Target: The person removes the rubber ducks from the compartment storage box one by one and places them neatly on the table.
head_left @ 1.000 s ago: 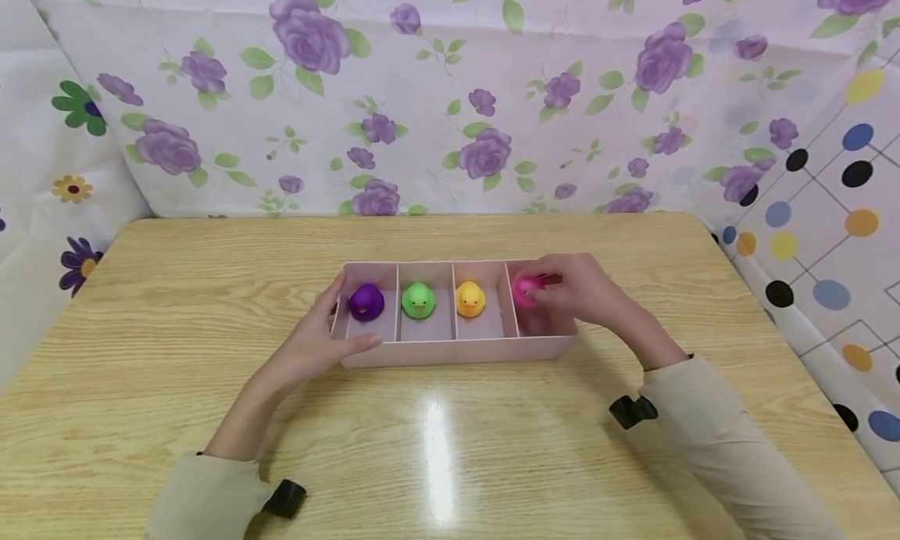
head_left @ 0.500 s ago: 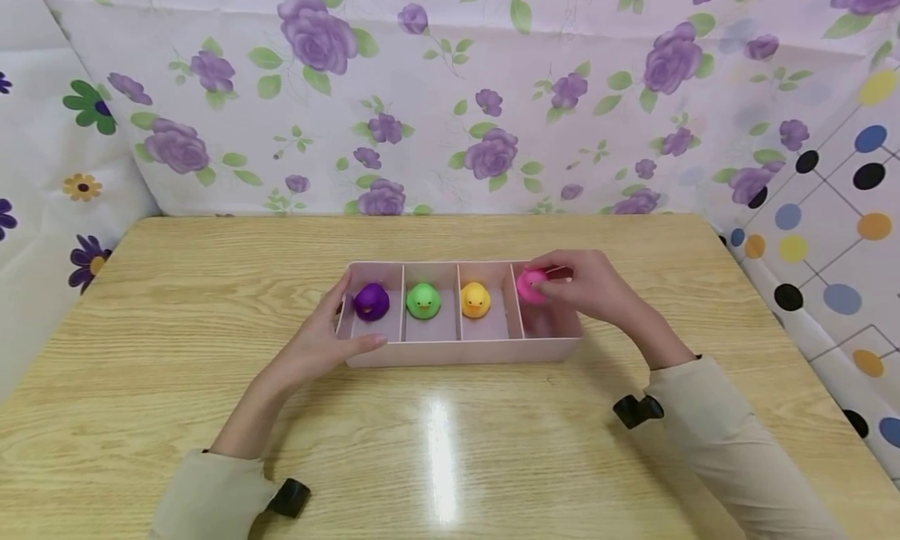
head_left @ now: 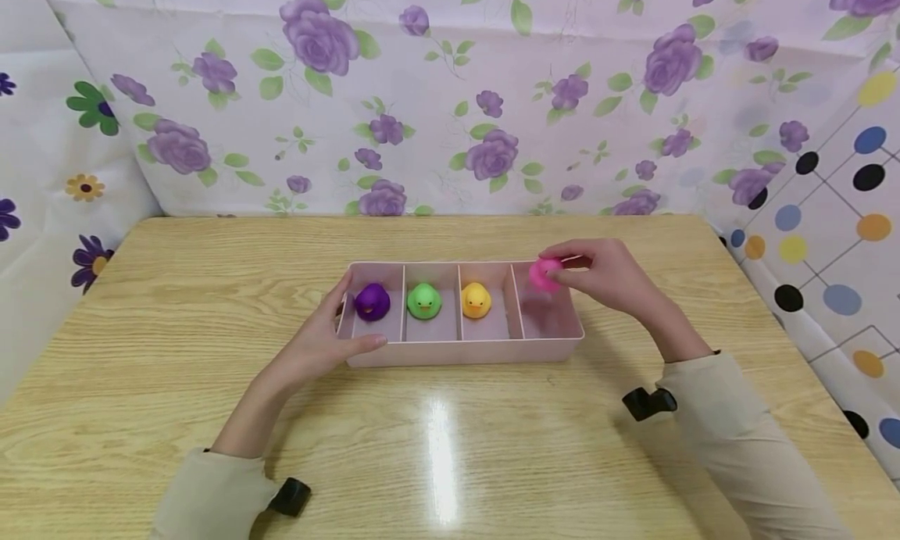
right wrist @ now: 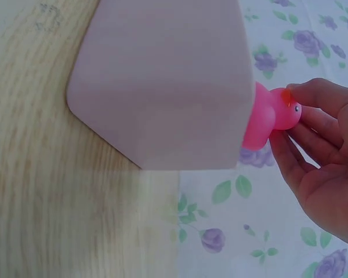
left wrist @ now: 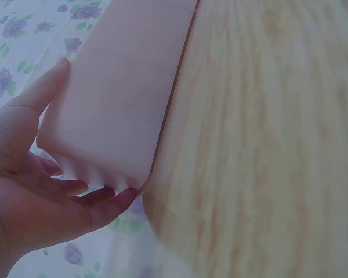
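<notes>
Clock places are read from the middle of the box in the head view, with twelve at the far side.

Toward ten o'clock hangs one white cloth [head_left: 42, 173] with coloured flowers. At eight o'clock comes the first of two beige sleeves [head_left: 211, 493], with one of two small black pieces [head_left: 291, 497] beside its cuff. At nine o'clock the left hand [head_left: 318, 341] holds the end of the one pale pink box [head_left: 457, 354]; its grip is curved round the corner, thumb on the near wall and fingers at the end wall.

The box stands on one wooden table [head_left: 211, 290]; three dividers make four compartments. Four toy ducks show: one purple duck [head_left: 373, 301] in the first, one green duck [head_left: 424, 302] in the second, its beak toward six, one yellow duck [head_left: 476, 300] at the nine o'clock side of the third, also facing six. One rose-patterned cloth [head_left: 422, 94] fills twelve o'clock.

One pink duck [head_left: 544, 275] is raised to the rim at the fourth compartment's twelve o'clock side, pinched by the right hand [head_left: 606, 274], whose grip closes thumb against fingers. The second sleeve and black piece lie at four; one dotted cloth [head_left: 830, 212] hangs toward three.
</notes>
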Available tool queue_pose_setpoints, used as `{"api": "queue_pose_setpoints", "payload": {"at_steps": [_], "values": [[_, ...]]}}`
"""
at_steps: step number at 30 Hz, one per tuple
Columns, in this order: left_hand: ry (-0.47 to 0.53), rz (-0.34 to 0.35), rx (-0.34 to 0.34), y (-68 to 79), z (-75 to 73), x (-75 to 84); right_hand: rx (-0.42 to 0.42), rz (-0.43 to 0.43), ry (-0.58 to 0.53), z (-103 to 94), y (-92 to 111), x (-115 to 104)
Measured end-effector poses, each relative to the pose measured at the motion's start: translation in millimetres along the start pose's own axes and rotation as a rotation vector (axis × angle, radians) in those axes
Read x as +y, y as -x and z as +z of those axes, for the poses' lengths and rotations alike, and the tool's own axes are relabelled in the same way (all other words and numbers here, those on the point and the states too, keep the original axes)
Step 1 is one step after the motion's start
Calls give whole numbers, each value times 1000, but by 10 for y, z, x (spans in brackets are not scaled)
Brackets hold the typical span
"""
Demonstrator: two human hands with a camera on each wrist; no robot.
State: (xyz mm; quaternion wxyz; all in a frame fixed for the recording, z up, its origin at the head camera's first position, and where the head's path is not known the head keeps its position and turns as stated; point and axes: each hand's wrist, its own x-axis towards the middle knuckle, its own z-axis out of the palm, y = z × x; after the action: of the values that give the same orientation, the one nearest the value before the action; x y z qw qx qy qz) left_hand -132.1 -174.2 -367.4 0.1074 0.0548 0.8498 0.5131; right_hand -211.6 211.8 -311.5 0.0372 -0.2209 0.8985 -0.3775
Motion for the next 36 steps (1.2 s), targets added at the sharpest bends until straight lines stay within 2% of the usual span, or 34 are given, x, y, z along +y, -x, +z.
{"api": "queue_pose_setpoints", "payload": {"at_steps": [11, 23, 36], "values": [[12, -2, -8, 10, -2, 9, 31, 16, 29, -152, 27, 47], [24, -9, -10, 15, 2, 9, 42, 97, 15, -271, 35, 133], [24, -15, -17, 12, -3, 17, 50, 173, 58, -331, 25, 321]]}}
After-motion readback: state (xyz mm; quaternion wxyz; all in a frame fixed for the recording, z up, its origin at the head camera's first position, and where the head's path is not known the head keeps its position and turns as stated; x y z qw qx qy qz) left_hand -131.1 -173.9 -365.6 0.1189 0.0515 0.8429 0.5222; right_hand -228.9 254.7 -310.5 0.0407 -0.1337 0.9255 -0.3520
